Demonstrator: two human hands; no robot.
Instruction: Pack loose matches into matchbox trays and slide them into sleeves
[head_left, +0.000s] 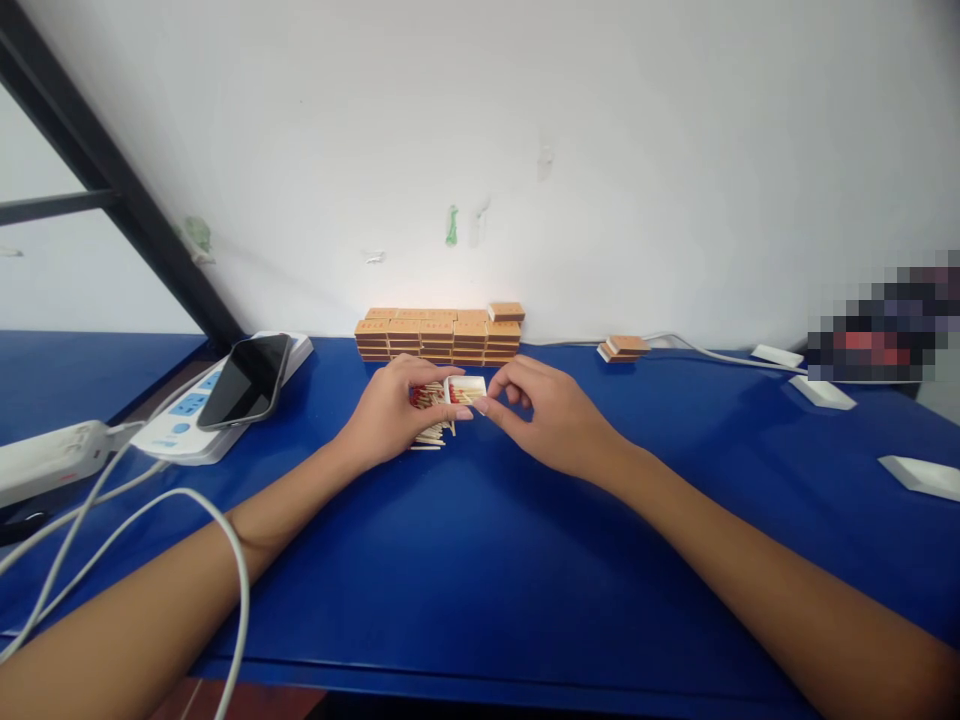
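Note:
A small white matchbox tray (466,383), open at the top, holds several red-tipped matches. My left hand (394,405) grips it, fingers along the far side and thumb along the near side. At the tray's right end is my right hand (544,410), fingers curled and thumb and forefinger pinched at its edge. A pile of loose matches (431,436) lies on the blue table, partly hidden under my left hand. Just behind stand stacked orange-brown matchboxes (437,335) in rows, with a single matchbox (506,312) on top at the right.
More matchboxes (624,347) lie to the right by the wall. On the left, a black phone (246,380) rests on a white power strip (187,440), with white cables (238,560) looping over my left forearm. White angular pieces (821,392) sit at the right of the blue table (480,580).

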